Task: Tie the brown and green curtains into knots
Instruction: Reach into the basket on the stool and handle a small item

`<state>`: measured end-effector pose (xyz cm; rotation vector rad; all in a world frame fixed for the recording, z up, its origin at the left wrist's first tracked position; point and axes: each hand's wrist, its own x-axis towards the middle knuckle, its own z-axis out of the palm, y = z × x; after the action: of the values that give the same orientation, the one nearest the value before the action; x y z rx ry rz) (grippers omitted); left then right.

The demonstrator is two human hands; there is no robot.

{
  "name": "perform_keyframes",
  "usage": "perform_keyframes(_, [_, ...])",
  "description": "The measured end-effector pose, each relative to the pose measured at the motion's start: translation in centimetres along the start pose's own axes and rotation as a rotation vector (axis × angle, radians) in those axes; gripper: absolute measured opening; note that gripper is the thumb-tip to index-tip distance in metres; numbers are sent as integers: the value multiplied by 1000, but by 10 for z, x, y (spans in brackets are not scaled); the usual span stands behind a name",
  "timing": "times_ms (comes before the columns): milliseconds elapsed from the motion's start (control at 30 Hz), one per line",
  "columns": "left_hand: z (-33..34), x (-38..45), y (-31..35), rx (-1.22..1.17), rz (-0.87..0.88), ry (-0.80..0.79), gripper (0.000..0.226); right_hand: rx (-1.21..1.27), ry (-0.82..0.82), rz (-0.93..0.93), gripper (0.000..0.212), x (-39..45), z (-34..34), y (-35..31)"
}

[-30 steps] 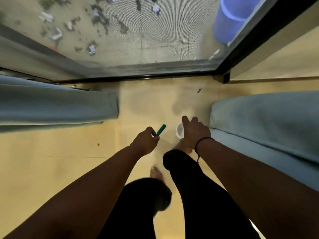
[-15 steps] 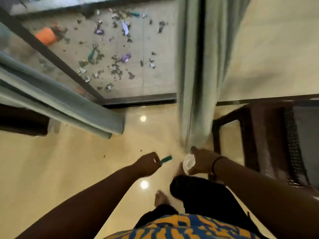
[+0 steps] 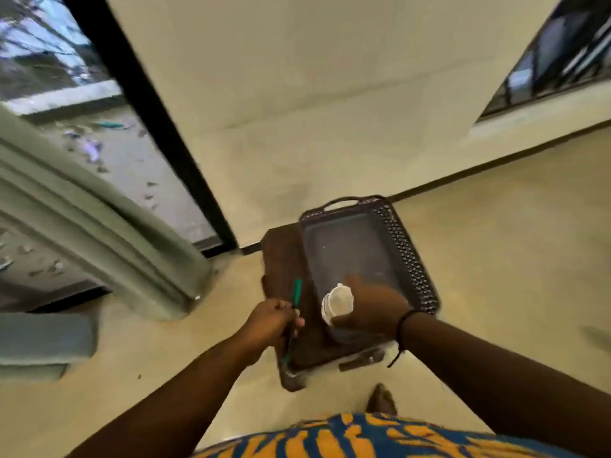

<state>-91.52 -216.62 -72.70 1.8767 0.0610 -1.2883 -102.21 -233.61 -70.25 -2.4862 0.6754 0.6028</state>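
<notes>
the green curtain [image 3: 109, 233] hangs untied at the left beside the glass door [image 3: 109, 150], well apart from both hands; no knot is visible, and no brown curtain is in view; judged progress: tying not yet begun; the left hand [image 3: 274, 320] grips a green pen [image 3: 295, 302]; the right hand [image 3: 370, 307] holds a small white cup [image 3: 337, 304] over a dark tray [image 3: 410, 246] on a brown surface [image 3: 281, 259]; both hands likely need freeing first.

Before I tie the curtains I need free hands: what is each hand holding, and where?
Left hand grips a green stick near its middle. Right hand holds a clear cup round its side.
</notes>
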Motion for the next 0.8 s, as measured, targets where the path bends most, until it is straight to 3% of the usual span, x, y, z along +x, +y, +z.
perform_keyframes(100, [79, 21, 25, -106, -22, 19, 5, -46, 39, 62, 73, -8, -33, 75])
perform_keyframes(167, [112, 37, 30, -94, -33, 25, 13, -51, 45, 107, 74, -6, -43, 109])
perform_keyframes(267, [142, 57, 32, -125, -42, 72, 7, -45, 58, 123, 76, 0, -39, 140])
perform_keyframes(533, [157, 97, 46, -290, 14, 239, 26, -145, 118, -43, 71, 34, -13, 154])
perform_keyframes(800, [184, 137, 20, -138, -65, 298, 32, -362, 108, -110, 70, 64, 28, 166])
